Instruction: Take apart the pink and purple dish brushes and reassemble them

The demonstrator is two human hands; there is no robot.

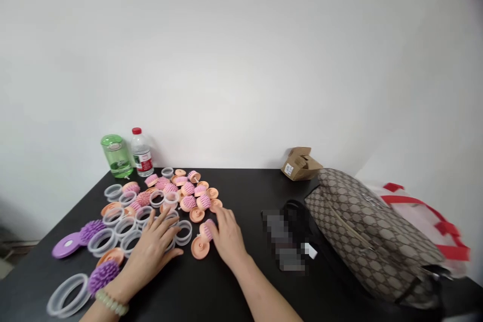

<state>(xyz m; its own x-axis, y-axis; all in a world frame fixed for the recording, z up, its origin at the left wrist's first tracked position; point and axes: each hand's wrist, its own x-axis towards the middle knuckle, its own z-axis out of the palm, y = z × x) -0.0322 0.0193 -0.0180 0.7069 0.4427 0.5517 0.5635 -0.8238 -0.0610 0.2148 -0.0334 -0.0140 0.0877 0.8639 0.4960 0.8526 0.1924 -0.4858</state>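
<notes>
My left hand (pixel 151 245) lies palm down over several translucent plastic rings, its fingers spread; a bead bracelet circles the wrist. Just beyond its fingertips sits one clear ring (pixel 183 242). My right hand (pixel 228 235) rests at the right side of the pile, with fingers stretched forward and thumb apart. Beside that thumb is a pink-bristled round brush head (pixel 206 230), seemingly touched but not gripped. An orange disc (pixel 199 248) with a small central stub lies just below it. More pink-bristled heads (pixel 188 203) and orange discs (pixel 196 214) are heaped farther back.
Purple bristled pieces (pixel 102 276), a purple disc (pixel 66 245) and a large clear ring (pixel 56 299) lie at left. A green container (pixel 116 158) and a water bottle (pixel 142 156) stand behind. Rightward are an open cardboard box (pixel 301 166), a patterned bag (pixel 362 231) and a red-and-white bag (pixel 422 221).
</notes>
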